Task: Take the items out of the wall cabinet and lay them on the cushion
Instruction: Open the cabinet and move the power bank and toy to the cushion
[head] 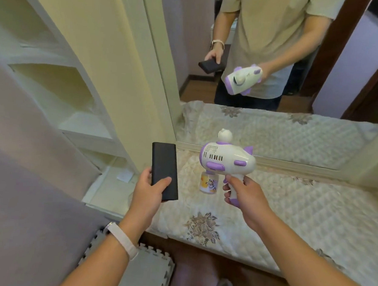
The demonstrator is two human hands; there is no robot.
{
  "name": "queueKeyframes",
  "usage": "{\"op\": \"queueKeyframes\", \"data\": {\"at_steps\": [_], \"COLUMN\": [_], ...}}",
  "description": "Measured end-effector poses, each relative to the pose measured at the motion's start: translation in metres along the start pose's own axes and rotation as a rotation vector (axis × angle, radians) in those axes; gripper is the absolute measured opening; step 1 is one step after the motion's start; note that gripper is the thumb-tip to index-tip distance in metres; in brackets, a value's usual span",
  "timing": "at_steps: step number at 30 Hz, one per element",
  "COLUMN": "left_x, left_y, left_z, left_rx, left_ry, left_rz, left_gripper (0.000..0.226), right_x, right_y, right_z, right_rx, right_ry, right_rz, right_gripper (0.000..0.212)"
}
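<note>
So your left hand [149,191] grips the black power bank [164,168], right hand [245,196] wraps the handle of the bubble gun [227,159], mostly hiding it; the print on its bottle [208,183] is too blurry.

We hold both forearms out above the cushion [312,216]. Our left hand [149,189], with a band [122,238] at the wrist, grips a black power bank [164,170], thumb on top. Our right hand [244,197] curls round a toy gun [227,158] by its handle.
</note>
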State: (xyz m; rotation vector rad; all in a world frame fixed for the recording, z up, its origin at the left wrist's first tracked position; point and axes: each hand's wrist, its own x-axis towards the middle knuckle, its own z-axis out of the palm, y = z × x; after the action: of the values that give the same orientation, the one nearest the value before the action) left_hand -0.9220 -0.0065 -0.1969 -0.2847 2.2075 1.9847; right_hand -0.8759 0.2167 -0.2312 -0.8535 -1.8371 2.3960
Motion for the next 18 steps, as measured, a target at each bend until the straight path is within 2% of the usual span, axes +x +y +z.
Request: {"op": "queueKeyframes", "data": {"at_steps": [3, 9, 18], "left_x": [0.020, 0.066, 0.148], "left_y": [-0.006, -0.027, -0.070], "left_z": [0.011, 0.019, 0.019], "left_rx": [-0.002, 0.000, 0.048], "left_ry": [0.018, 0.051, -0.008], "left_rz": [-0.068, -0.205, -0.363], "left_gripper": [0.024, 0.028, 0.033], "right_x": [0.028, 0.074, 0.126], "right_y": [0.007, 0.022, 0.037], "right_z": [-0.003, 0.002, 0.024], "right_rx": [-0.018, -0.027, 0.125], "right_ry": [-0.006, -0.039, -0.113], "right_rz": [0.060, 0.183, 0.411], "right_gripper": [0.018, 0.022, 0.007]}}
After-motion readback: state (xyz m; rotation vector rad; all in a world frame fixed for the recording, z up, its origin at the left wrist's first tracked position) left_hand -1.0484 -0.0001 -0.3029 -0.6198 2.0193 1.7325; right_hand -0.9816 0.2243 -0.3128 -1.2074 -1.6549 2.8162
